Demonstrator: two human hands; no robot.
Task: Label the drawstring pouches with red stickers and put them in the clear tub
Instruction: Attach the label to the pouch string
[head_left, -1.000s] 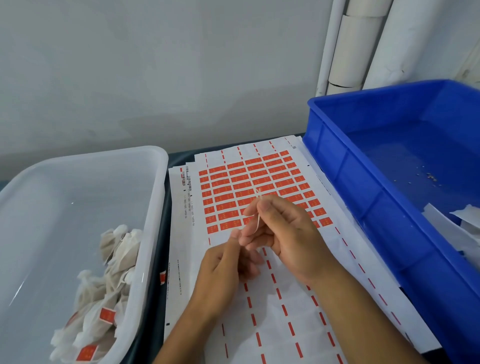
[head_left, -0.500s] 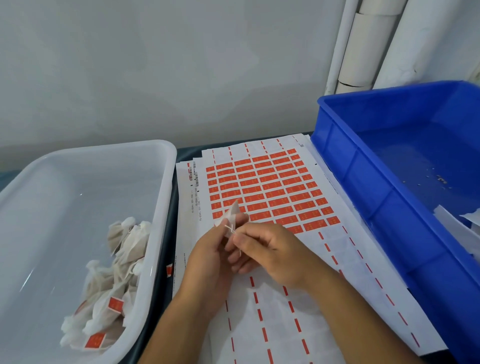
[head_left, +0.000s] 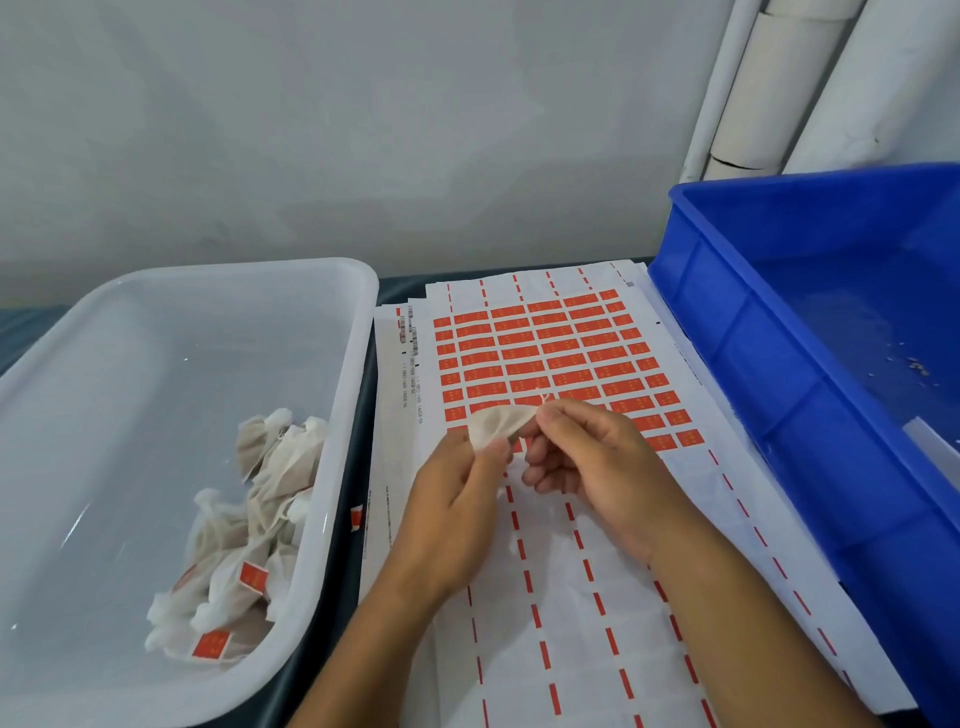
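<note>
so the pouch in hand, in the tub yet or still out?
Out. Both hands, left and right, pinch the pouch over the sticker sheet, right of the tub. No sticker shows on it.

A dark worktop (head_left: 400, 286) carries three things side by side: a clear tub (head_left: 343, 395) on the left, a stack of white sticker sheets (head_left: 571, 597) in the middle, and a blue bin (head_left: 753, 374) on the right, its wall overlapping the sheets' edge.
</note>
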